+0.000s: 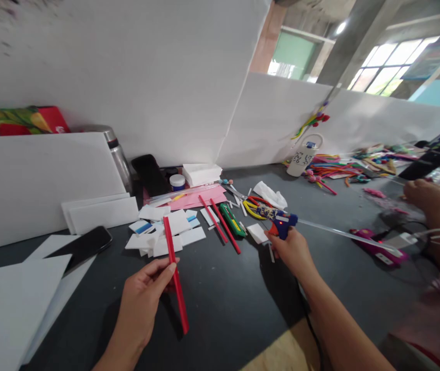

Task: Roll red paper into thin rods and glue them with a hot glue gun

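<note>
With our left hand (142,293), we pinch a red strip (180,299) above the table (220,309), its long axis slanting from the far end at left to the near end at right. Apart from it, our right hand (294,251) grips a glue gun (284,224), nose leftward, its clear glue stick (339,233) projecting rightward. Beyond the hands, two red rods (225,225) and a green cutter (232,219) lie on the table.

Room btwn L hand (142,293) & R hand (292,251); red sticks (225,225), green cutter (232,219) block far side.
</note>
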